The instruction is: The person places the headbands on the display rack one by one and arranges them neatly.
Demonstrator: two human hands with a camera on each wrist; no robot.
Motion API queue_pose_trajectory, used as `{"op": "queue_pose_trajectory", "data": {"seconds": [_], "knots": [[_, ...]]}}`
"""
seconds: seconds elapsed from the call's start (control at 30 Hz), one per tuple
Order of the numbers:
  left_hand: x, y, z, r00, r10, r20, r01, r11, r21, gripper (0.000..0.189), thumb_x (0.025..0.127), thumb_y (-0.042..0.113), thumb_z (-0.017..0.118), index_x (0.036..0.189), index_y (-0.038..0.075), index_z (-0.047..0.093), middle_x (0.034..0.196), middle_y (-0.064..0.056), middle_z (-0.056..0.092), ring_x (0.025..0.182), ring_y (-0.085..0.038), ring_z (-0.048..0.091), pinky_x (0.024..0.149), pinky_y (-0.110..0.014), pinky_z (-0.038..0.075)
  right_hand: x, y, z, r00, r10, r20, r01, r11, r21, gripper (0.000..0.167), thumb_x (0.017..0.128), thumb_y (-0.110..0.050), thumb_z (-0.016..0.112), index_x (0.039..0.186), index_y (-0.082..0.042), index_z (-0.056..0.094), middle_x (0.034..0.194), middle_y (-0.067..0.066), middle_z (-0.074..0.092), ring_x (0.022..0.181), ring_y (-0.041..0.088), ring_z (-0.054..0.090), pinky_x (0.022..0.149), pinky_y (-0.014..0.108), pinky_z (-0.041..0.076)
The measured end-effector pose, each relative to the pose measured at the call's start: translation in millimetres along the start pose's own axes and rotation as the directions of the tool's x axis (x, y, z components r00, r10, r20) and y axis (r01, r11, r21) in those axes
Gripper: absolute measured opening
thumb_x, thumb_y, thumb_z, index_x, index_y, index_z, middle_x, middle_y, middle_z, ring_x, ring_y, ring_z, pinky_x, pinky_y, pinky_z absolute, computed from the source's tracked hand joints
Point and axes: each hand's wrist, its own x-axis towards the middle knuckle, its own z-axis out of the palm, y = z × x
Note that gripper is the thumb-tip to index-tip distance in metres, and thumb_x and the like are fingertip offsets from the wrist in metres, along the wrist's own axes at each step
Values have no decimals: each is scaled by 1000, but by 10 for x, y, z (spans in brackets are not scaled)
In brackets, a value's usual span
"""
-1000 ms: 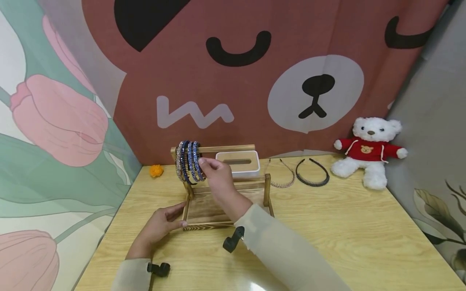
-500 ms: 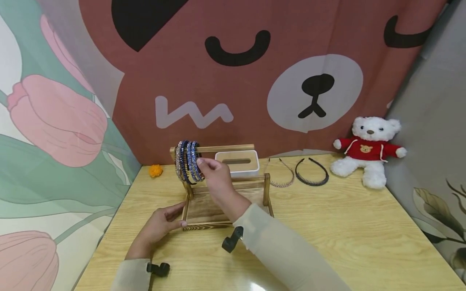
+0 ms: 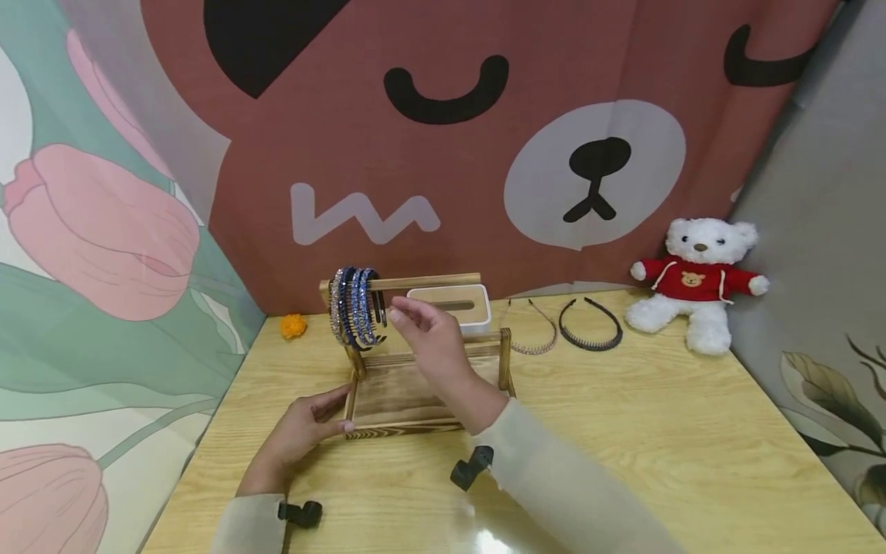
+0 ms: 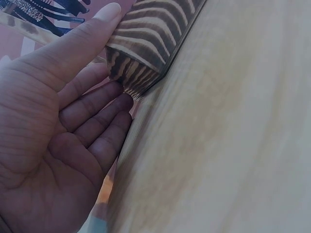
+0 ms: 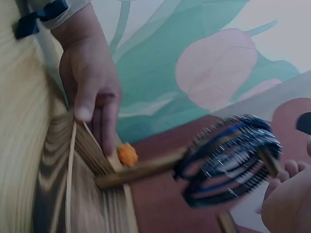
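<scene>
Several glittery headbands (image 3: 353, 308), silver, navy and blue, hang close together at the left end of the top bar of a wooden stand (image 3: 415, 392). Just right of them, my right hand (image 3: 439, 350) is raised with thumb and fingers near each other and nothing visible between them. A small gap separates its fingertips from the last headband. My left hand (image 3: 301, 431) holds the front left corner of the stand's base, thumb on the edge and the other fingers along the outer side. In the left wrist view, the thumb lies against the dark-striped wood (image 4: 150, 29).
Behind the stand is a white tissue box (image 3: 477, 315) with a wooden lid. Two toothed headbands lie to its right, a thin one (image 3: 536, 350) and a black one (image 3: 591, 345). A white teddy bear (image 3: 699, 285) sits farther right; an orange flower-like ball (image 3: 294, 326) lies back left.
My right hand has let go of the rightmost headband and drawn back slightly to the right. My left hand stays on the stand's corner.
</scene>
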Motion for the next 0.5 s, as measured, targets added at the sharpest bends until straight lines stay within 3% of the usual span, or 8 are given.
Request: {"op": "queue_pose_trajectory", "data": {"seconds": [0.1, 0.27, 0.37, 0.43, 0.5], "knots": [[-7, -11, -1, 1000, 16, 11, -16, 1000, -14, 76, 95, 23, 87, 161, 2, 53, 165, -21, 50, 151, -43, 51, 122, -45, 47, -138, -35, -302, 995, -101, -5, 101, 995, -18, 34, 103, -16, 79, 135, -8, 76, 129, 10, 78, 114, 16, 72, 96, 23, 64], [-16, -12, -2, 999, 41, 19, -41, 999, -12, 76, 96, 25, 86, 160, 0, 52, 164, -25, 49, 151, -46, 50, 122, -47, 46, -314, -5, -949, 959, -267, -95, 260, 962, -82, 33, 98, 4, 77, 131, 8, 71, 117, 11, 76, 106, 11, 72, 94, 18, 63], [-16, -7, -3, 1000, 27, -3, -27, 1000, 0, 76, 95, 24, 87, 159, 2, 54, 164, -22, 51, 150, -44, 52, 122, -43, 48, -353, 36, -1404, 951, -284, -118, 263, 950, -169, 34, 98, 7, 75, 131, 11, 69, 114, 9, 75, 103, 6, 70, 91, 16, 62], [-15, -3, -6, 1000, 25, -7, -25, 1000, 16, 76, 95, 25, 87, 160, 2, 54, 164, -21, 52, 150, -43, 53, 121, -40, 49, -369, 89, -1741, 955, -279, -99, 239, 924, -299, 32, 100, 2, 76, 132, 9, 70, 116, 11, 75, 103, 3, 69, 90, 13, 60], [-12, 4, -6, 1000, 8, -13, -8, 1000, 8, 76, 94, 24, 88, 160, 4, 55, 163, -20, 53, 149, -41, 53, 121, -38, 49, -373, 162, -2098, 963, -261, -61, 200, 854, -481, 31, 103, -6, 77, 132, 3, 73, 118, 13, 77, 103, 1, 68, 89, 11, 58]]}}
